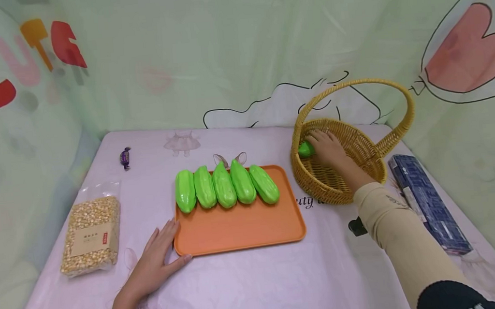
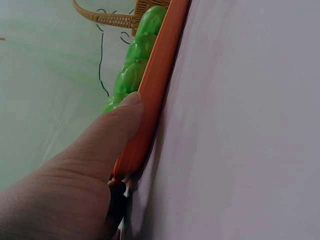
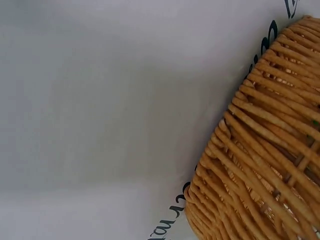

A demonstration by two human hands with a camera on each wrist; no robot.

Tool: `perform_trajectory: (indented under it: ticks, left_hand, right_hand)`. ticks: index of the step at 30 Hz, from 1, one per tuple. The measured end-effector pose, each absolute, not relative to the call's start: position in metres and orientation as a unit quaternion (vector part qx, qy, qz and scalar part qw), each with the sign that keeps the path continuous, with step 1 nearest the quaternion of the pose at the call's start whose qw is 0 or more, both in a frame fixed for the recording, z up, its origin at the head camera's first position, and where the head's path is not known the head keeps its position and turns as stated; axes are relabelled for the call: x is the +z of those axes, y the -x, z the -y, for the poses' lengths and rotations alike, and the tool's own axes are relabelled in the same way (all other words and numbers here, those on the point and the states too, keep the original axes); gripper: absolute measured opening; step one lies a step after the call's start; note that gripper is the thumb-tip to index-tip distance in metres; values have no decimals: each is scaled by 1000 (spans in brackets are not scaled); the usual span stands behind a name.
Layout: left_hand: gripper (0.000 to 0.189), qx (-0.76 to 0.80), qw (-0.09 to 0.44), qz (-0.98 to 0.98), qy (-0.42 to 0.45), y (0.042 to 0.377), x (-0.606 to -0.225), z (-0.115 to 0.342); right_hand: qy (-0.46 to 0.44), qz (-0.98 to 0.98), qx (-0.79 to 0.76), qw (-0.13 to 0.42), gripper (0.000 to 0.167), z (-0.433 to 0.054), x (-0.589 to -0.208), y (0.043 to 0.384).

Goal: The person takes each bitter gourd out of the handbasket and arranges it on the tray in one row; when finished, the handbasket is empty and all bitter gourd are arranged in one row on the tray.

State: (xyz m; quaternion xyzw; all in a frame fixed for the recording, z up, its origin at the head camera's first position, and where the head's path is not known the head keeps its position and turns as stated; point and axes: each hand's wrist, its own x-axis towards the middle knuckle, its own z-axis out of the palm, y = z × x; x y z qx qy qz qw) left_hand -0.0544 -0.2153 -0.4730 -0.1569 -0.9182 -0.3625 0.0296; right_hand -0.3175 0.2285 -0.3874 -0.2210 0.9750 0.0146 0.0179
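Observation:
Several plump, glossy green cucumbers (image 1: pixel 224 185) lie side by side along the far part of an orange tray (image 1: pixel 240 228). My left hand (image 1: pixel 157 254) rests at the tray's near left corner, fingers straight along its left side; in the left wrist view, the thumb (image 2: pixel 131 100) touches the tray's edge. Inside the wicker basket (image 1: pixel 320 187) at the right, my right hand (image 1: pixel 327 148) grips another green cucumber (image 1: pixel 306 149), whose end shows left of the fingers while the hand covers the rest. Only the basket's woven side (image 3: pixel 265 140) appears in the right wrist view.
A bag of corn kernels (image 1: pixel 92 234) lies at the left, with a small purple-wrapped candy (image 1: pixel 125 158) farther back. The basket's tall handle (image 1: pixel 355 84) arches above it. A dark blue patterned box (image 1: pixel 430 203) lies right of the basket. Fabric walls surround the table.

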Motion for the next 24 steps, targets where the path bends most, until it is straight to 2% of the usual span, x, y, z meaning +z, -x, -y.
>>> perform_trajectory:
  ticks: [9, 19, 24]
  left_hand:
    - [83, -361, 23, 919, 154, 54, -473, 215]
    - [81, -361, 26, 919, 156, 54, -470, 215]
    - [81, -363, 27, 918, 160, 54, -470, 215]
  right_hand:
    - [197, -980, -10, 30, 58, -235, -381, 313]
    - [150, -985, -79, 41, 61, -237, -371, 309]
    - [136, -982, -117, 65, 62, -234, -362, 301]
